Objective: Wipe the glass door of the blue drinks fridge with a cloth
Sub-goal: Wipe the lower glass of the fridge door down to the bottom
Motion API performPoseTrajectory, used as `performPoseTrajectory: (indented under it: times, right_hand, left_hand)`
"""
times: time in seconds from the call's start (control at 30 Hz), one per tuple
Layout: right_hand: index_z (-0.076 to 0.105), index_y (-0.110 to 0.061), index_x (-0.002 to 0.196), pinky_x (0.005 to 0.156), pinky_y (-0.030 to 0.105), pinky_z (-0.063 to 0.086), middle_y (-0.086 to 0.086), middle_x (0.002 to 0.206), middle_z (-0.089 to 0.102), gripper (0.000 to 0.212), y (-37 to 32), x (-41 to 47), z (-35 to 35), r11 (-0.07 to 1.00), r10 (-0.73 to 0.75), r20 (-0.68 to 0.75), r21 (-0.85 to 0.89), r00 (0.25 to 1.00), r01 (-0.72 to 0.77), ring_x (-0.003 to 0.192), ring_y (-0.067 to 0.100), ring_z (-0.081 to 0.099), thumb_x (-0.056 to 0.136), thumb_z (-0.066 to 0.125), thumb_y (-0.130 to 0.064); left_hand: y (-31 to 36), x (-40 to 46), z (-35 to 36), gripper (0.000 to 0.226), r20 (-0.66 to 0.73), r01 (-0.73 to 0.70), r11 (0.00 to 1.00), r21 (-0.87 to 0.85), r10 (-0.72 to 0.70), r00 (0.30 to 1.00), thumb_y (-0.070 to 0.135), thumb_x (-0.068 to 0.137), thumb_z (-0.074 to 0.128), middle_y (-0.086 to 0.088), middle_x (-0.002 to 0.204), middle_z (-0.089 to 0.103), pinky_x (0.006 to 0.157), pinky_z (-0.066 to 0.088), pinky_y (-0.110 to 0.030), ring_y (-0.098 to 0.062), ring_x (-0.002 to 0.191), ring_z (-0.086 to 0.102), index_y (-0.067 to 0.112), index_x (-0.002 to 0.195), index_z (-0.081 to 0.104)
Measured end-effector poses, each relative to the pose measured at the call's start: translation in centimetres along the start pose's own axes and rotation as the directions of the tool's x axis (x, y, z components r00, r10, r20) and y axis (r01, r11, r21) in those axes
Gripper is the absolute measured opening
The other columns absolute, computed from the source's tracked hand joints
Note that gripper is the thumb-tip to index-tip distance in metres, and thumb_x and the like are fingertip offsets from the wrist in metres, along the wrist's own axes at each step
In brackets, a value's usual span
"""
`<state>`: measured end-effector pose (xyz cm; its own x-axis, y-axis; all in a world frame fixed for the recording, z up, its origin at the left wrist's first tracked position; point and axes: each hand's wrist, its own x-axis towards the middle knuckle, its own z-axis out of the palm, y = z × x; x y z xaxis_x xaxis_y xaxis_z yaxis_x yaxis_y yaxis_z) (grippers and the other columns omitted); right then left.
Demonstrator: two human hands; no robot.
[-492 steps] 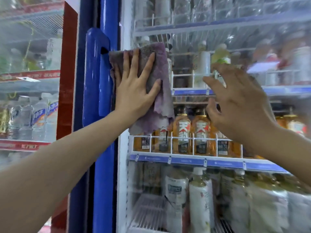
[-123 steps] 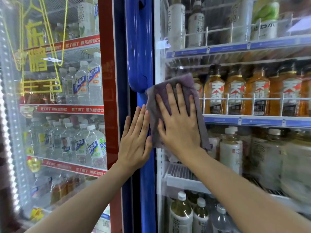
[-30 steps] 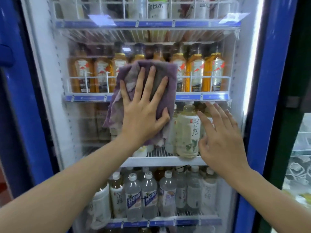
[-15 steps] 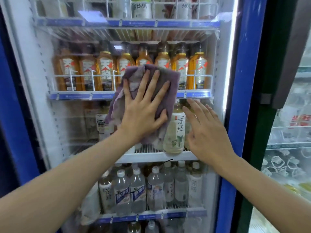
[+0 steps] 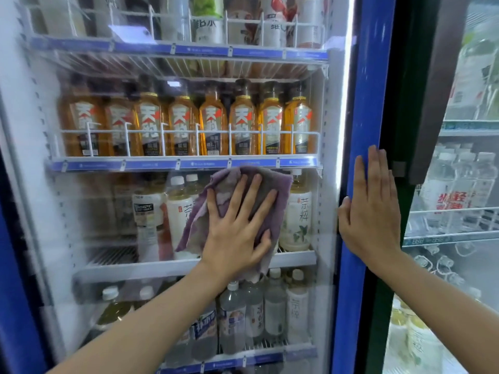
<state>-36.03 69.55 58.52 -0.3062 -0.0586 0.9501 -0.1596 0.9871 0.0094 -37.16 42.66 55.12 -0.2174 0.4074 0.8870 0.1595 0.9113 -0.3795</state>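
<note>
A: Obs. Glass door (image 5: 108, 211) hazy at its left part, so that side probably needs more wiping. Left hand (image 5: 237, 233) lies flat with fingers spread, pressing the cloth (image 5: 270, 184) on the pane mid-height; grip not closed round anything.

B: Risk: held by palm pressure only, the cloth could slide out and drop, or bunch and smear.

A: Right hand (image 5: 371, 211) flat on the blue frame (image 5: 359, 103), grip open, holding nothing.

B: If that brace lifts, a hard push might shift the door.
</note>
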Motion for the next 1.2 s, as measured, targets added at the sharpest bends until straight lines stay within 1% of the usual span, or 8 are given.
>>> performPoseTrajectory:
  times: [0.1, 0.27, 0.47, 0.57, 0.73, 0.87, 1.0, 1.2]
  right_hand:
    - [0.002, -0.002, 0.164, 0.131, 0.045, 0.007, 0.015, 0.173, -0.005, 0.077, 1.8, -0.2, 1.5, 0.998, -0.048, -0.002, 0.038, 0.999, 0.048, 0.161, 0.029, -0.004, 0.098, 0.04, -0.016]
    - [0.007, -0.002, 0.164, 0.13, 0.05, 0.011, 0.016, 0.173, 0.0, 0.077, 2.3, -0.3, 2.1, 0.996, -0.066, -0.024, 0.065, 0.998, 0.068, 0.161, 0.031, 0.0, 0.096, 0.037, -0.022]
    - [0.003, -0.003, 0.164, 0.13, 0.047, 0.009, 0.013, 0.173, -0.003, 0.078, 2.5, -0.3, 2.2, 0.989, -0.074, -0.013, 0.129, 0.997, 0.075, 0.161, 0.029, -0.002, 0.096, 0.039, -0.02]
    - [0.006, -0.002, 0.164, 0.13, 0.046, 0.01, 0.013, 0.173, -0.001, 0.079, 2.4, -0.4, 2.3, 0.986, -0.067, -0.015, 0.153, 0.998, 0.068, 0.161, 0.029, -0.001, 0.095, 0.042, -0.016]
    - [0.01, -0.003, 0.164, 0.13, 0.044, 0.011, 0.011, 0.174, 0.002, 0.08, 2.5, -0.6, 2.4, 0.973, -0.057, -0.036, 0.223, 0.998, 0.063, 0.161, 0.028, 0.001, 0.093, 0.045, -0.009]
    - [0.012, -0.002, 0.163, 0.129, 0.047, 0.015, 0.012, 0.174, 0.004, 0.078, 2.7, -0.6, 2.5, 0.965, -0.066, -0.06, 0.252, 0.996, 0.08, 0.161, 0.029, 0.004, 0.092, 0.044, -0.009]
    - [0.013, -0.003, 0.163, 0.13, 0.046, 0.016, 0.01, 0.174, 0.005, 0.076, 2.8, -0.8, 2.8, 0.96, -0.066, -0.064, 0.268, 0.996, 0.081, 0.161, 0.028, 0.005, 0.094, 0.042, -0.01]
    - [0.014, -0.003, 0.163, 0.129, 0.048, 0.017, 0.01, 0.174, 0.006, 0.076, 2.8, -0.9, 2.8, 0.96, -0.066, -0.072, 0.267, 0.995, 0.083, 0.161, 0.029, 0.006, 0.093, 0.042, -0.011]
  left_hand:
    - [0.0, 0.2, 0.0, 0.075, 0.017, 0.007, 1.0, 0.006, -0.007, 1.0, 0.048, 0.094, 0.05, -0.013, 0.172, 0.022, 0.12, -0.001, -0.076, -0.03, 0.161, 0.012, 0.024, 0.163, 0.035]
    - [-0.2, 5.6, -1.0, 0.072, -0.017, -0.047, 0.999, 0.003, 0.047, 0.999, 0.049, 0.098, 0.046, -0.012, 0.173, 0.02, 0.121, -0.005, -0.073, -0.031, 0.161, 0.014, 0.024, 0.164, 0.033]
    - [1.5, 14.5, -1.8, 0.069, -0.043, 0.094, 0.995, -0.03, -0.095, 0.995, 0.052, 0.103, 0.036, -0.012, 0.175, 0.009, 0.121, -0.004, -0.073, -0.03, 0.162, 0.004, 0.026, 0.166, 0.024]
    - [2.4, 12.6, -1.1, 0.069, -0.032, 0.064, 0.997, -0.034, -0.065, 0.997, 0.053, 0.105, 0.035, -0.013, 0.175, 0.004, 0.122, -0.005, -0.072, -0.031, 0.162, 0.0, 0.028, 0.167, 0.018]
    - [5.5, 4.2, 1.0, 0.072, 0.009, -0.141, 0.989, -0.042, 0.142, 0.99, 0.053, 0.103, 0.048, -0.012, 0.175, 0.009, 0.123, -0.006, -0.071, -0.029, 0.162, 0.007, 0.028, 0.166, 0.024]
    - [5.8, 3.3, 1.4, 0.072, -0.001, -0.145, 0.989, -0.021, 0.145, 0.989, 0.052, 0.1, 0.053, -0.009, 0.174, 0.015, 0.123, -0.005, -0.069, -0.026, 0.162, 0.01, 0.028, 0.164, 0.031]
    - [5.6, 6.8, 0.9, 0.068, -0.017, -0.157, 0.987, -0.024, 0.157, 0.987, 0.05, 0.103, 0.045, -0.011, 0.174, 0.012, 0.123, -0.003, -0.07, -0.028, 0.162, 0.006, 0.027, 0.165, 0.029]
    - [4.4, 18.2, -0.6, 0.067, -0.107, -0.064, 0.998, -0.008, 0.063, 0.992, 0.055, 0.105, 0.033, -0.011, 0.175, 0.011, 0.123, -0.007, -0.07, -0.029, 0.162, 0.005, 0.027, 0.166, 0.025]
